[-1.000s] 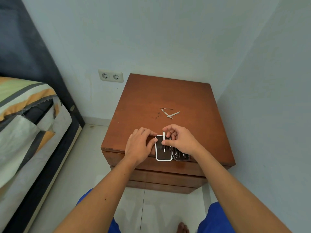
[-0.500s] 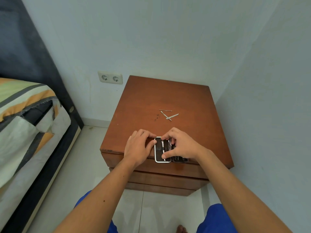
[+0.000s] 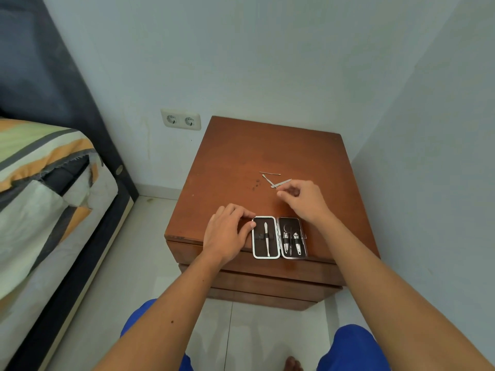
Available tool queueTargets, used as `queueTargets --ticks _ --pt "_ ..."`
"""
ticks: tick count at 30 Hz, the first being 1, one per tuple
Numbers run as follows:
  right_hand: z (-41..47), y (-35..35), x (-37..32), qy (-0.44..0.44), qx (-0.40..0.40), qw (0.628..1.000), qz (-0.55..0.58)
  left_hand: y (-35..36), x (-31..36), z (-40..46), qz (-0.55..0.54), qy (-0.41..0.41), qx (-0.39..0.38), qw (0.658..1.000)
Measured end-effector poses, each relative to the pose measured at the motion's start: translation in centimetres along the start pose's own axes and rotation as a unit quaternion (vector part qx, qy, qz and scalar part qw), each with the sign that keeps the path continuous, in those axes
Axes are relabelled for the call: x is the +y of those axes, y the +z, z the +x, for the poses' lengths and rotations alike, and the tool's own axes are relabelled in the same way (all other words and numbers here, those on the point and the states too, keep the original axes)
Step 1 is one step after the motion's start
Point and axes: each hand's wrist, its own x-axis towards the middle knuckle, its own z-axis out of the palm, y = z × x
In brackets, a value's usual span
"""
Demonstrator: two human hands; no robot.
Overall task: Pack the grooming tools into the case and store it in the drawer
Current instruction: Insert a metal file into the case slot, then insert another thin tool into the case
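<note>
Far left, bed (image 3: 40, 183) with striped cover, double socket (image 3: 180, 119) on wall. Left hand (image 3: 227, 232) rests on tabletop (image 3: 241, 156) near edge, curled fingers (image 3: 247, 227) touching left edge of open case (image 3: 279, 237). Case lies flat at near edge; one tool (image 3: 266, 238) strapped in left half, clippers (image 3: 292, 241) in right half. Farther right, right hand (image 3: 304, 198) hovers at loose tools (image 3: 274, 179) mid-tabletop, fingers half curled, nothing clearly held.

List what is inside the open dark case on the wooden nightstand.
The open dark case holds one slim metal tool strapped in its left half, and nail clippers in its right half. The right half's far corner is hidden behind the right hand.
</note>
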Motion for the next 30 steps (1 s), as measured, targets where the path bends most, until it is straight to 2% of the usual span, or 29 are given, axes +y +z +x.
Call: queueTargets --ticks 3,8,12,17,19,23,26,30 --pt "2.3 0.2 0.1 0.020 0.026 0.999 -0.034 0.0 0.0 0.0 -0.001 0.001 0.001 1.000" --pt "3.9 1.2 0.1 0.063 0.027 0.995 -0.076 0.0 0.1 0.0 -0.003 0.001 0.002 1.000" --pt "3.7 1.8 -0.3 0.057 0.031 0.993 -0.102 0.0 0.1 -0.1 0.000 0.002 0.004 1.000" --pt "3.4 2.1 -0.8 0.053 -0.002 0.987 -0.152 -0.1 0.2 -0.1 0.001 -0.002 -0.001 1.000" --pt "3.1 2.0 -0.5 0.063 0.005 0.991 -0.115 -0.2 0.2 0.0 0.001 -0.002 -0.003 1.000" --pt "1.8 1.6 0.1 0.096 0.014 0.994 0.048 -0.3 0.2 0.0 0.002 0.000 -0.011 1.000" --pt "0.4 1.2 0.0 0.125 0.002 0.980 0.155 -0.5 0.0 0.0 -0.004 0.009 -0.028 1.000" --pt "-0.9 0.3 0.0 0.157 0.017 0.961 0.225 -1.4 -0.1 0.1 -0.040 0.010 -0.071 0.997"
